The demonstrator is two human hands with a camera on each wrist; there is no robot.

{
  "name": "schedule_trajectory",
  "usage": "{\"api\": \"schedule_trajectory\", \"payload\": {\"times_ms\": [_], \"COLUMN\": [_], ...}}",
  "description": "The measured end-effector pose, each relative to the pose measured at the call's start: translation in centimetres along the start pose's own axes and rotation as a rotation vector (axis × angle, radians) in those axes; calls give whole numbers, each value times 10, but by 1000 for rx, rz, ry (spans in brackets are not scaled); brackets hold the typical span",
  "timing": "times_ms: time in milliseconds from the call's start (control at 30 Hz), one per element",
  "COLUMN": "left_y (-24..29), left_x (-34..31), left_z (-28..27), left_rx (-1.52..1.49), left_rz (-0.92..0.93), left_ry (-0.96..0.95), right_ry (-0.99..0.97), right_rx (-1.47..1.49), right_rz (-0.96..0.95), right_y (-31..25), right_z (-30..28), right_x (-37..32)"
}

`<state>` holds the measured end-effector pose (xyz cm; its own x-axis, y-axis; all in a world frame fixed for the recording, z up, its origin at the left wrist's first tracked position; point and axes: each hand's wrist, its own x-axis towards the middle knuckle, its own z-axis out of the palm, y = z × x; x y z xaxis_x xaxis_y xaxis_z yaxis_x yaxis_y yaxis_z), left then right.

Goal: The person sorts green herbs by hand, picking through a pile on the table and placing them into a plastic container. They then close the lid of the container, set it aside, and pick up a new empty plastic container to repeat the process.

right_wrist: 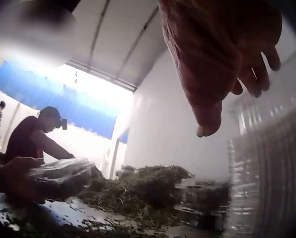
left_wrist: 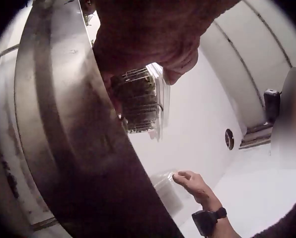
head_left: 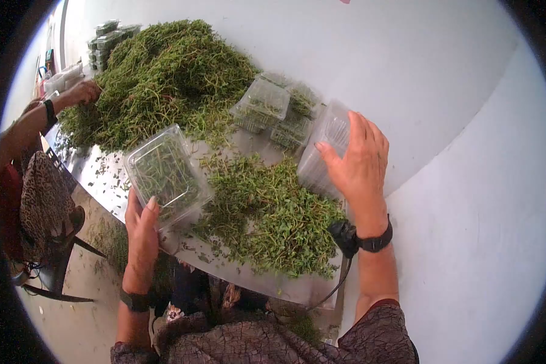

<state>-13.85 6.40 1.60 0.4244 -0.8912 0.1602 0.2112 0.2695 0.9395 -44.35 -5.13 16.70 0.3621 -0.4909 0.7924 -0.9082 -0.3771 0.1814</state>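
Observation:
My left hand [head_left: 142, 225] grips the near edge of a clear plastic clamshell box [head_left: 164, 173], thumb on its rim; some green herb sprigs lie in it. From the left wrist view, that box [left_wrist: 140, 99] hangs just past the palm [left_wrist: 153, 34]. My right hand [head_left: 358, 161] rests with fairly straight, spread fingers on an empty clear box [head_left: 324, 145] that stands by the white wall. In the right wrist view the fingers [right_wrist: 222, 54] hover beside that empty box [right_wrist: 267, 163]. Between the hands lies a small heap of herbs [head_left: 273, 212].
A big herb pile [head_left: 164, 79] covers the far steel table [head_left: 97, 176]. Filled boxes [head_left: 276, 109] sit behind the small heap, more are stacked far back [head_left: 106, 39]. Another person's hand [head_left: 82, 92] is in the big pile. White wall [head_left: 467, 182] at right.

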Motion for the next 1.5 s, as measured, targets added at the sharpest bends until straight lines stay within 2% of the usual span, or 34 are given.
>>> {"api": "schedule_trajectory", "payload": {"times_ms": [33,100,233,400,500,733,833,933,1000,1033,1100,1167,1233,1267,1333,1367,1433,1467,1500], "left_y": [-2,-6,-2,-6,-5,-5,-3,-6,-3,0,6,12,18,22,29,32,38,39,39], "left_x": [0,0,-2,0,-1,2,2,3,1,-1,-4,-8,-12,-14,-17,-19,-21,-21,-20], "left_z": [0,-1,-1,-4,-6,0,1,-3,0,2,7,14,25,30,39,43,45,45,45], "left_rx": [42,47,60,44,42,45,58,58,46,33,10,-17,-68,-67,-116,-115,-44,9,7], "left_rz": [27,41,76,56,53,86,89,95,95,90,61,36,91,97,54,58,45,49,54], "left_ry": [39,24,-40,-17,-8,-35,-51,-56,-53,-54,-51,-50,-117,-115,-171,-175,-195,-201,-198], "right_ry": [-7,-173,-182,-173,-172,-248,-223,-201,45,44,-14,-203,-367,-362,-683,-676,-874,-840,-840], "right_rx": [1,27,-37,114,90,205,260,196,81,82,488,681,922,923,1260,1260,1457,1585,1584], "right_rz": [-2,80,36,-70,-139,-34,-33,67,-83,-82,27,16,35,31,318,318,456,500,492], "right_y": [8,18,28,51,63,71,70,60,51,41,5,-36,-67,-79,-95,-98,-104,-109,-109], "right_z": [9,21,28,34,27,31,28,13,0,-9,-24,-26,-24,-21,-16,-13,-9,-8,-8], "right_x": [-4,-7,-4,-4,-6,-20,-18,-11,-9,-9,-12,-26,-40,-43,-47,-47,-43,-42,-40]}}
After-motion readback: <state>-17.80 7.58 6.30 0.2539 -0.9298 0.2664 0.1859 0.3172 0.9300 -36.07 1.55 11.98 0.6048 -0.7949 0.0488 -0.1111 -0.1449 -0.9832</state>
